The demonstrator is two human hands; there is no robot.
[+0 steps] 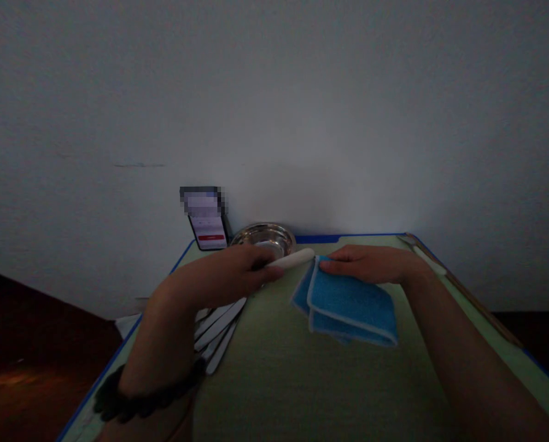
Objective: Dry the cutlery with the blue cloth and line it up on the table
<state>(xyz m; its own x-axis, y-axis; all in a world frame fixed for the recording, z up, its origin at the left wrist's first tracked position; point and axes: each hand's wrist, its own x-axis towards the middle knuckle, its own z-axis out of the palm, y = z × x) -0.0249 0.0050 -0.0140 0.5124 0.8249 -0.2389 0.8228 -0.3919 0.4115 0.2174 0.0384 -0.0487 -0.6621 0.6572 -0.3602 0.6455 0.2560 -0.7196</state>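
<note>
My left hand (pixel 256 270) is closed around a utensil with a smooth white handle (pixel 295 259). Its handle points right, and the other end is hidden by the hand, so its kind does not show. A folded blue cloth (pixel 352 304) with pale edging hangs from my right hand (pixel 362 263), pinched between thumb and fingers at its top edge. The handle's tip is right beside the cloth's upper corner; whether they touch I cannot tell. Just behind my left hand stands a shiny metal bowl (pixel 281 236).
Several pale, knife-like utensils (pixel 221 331) lie in a pile, partly under my left forearm. A phone (pixel 207 224) with a lit screen leans against the wall (pixel 325 110). Another white-handled utensil (pixel 428 259) rests along the right edge of the green, blue-rimmed table (pixel 302 380).
</note>
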